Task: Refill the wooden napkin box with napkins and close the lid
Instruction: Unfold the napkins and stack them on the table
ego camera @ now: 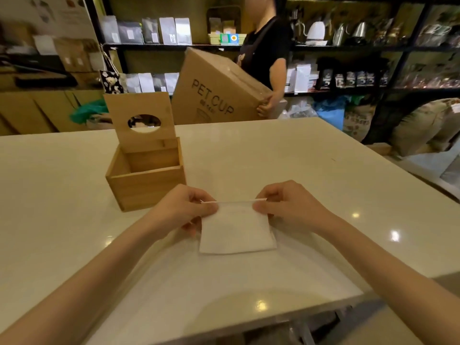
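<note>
Countertop [298, 170] pale and glossy, stocked shelves [361, 48] behind, cardboard box [219, 88] carried past.

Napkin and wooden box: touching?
Apart. In the head view, bare counter shows between the napkin, held by both hands, and the box.

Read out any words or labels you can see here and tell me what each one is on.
"PET CUP": printed on the side of the cardboard box carried by the person behind the counter.
Smaller print under it: too blurred to read.
Labels on the shelf bags and dark packets: too small to read.
Wooden napkin box and napkin: no text.
</note>
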A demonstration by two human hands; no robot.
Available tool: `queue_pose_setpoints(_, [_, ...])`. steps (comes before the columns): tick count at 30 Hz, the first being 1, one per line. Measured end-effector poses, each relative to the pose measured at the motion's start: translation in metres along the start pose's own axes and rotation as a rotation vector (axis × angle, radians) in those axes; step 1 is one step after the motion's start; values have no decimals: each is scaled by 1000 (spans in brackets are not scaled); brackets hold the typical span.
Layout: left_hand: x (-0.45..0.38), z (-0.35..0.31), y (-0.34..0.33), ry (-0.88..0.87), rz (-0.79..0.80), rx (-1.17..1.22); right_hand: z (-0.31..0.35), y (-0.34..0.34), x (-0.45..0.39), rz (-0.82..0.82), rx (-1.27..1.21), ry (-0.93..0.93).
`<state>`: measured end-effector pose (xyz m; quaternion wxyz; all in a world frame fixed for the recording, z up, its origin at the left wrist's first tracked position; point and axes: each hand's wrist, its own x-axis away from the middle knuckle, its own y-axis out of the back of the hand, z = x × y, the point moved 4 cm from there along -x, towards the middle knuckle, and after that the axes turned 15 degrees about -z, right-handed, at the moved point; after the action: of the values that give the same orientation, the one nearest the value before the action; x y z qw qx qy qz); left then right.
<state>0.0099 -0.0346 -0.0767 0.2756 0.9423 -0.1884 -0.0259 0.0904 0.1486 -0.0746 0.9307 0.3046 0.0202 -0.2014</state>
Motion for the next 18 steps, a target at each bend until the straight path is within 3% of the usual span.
queue_pose_setpoints(5, [0,1,-4,-178,-96,-197,-1,-2,2,-72,248,184])
queue_pose_setpoints(13, [5,-2,-1,-396,-244,-511,-5,-2,5,-113,444,337])
queue_pose_setpoints(18, [15,4,-6,-601,-173,-552,-9,-7,11,25,583,387])
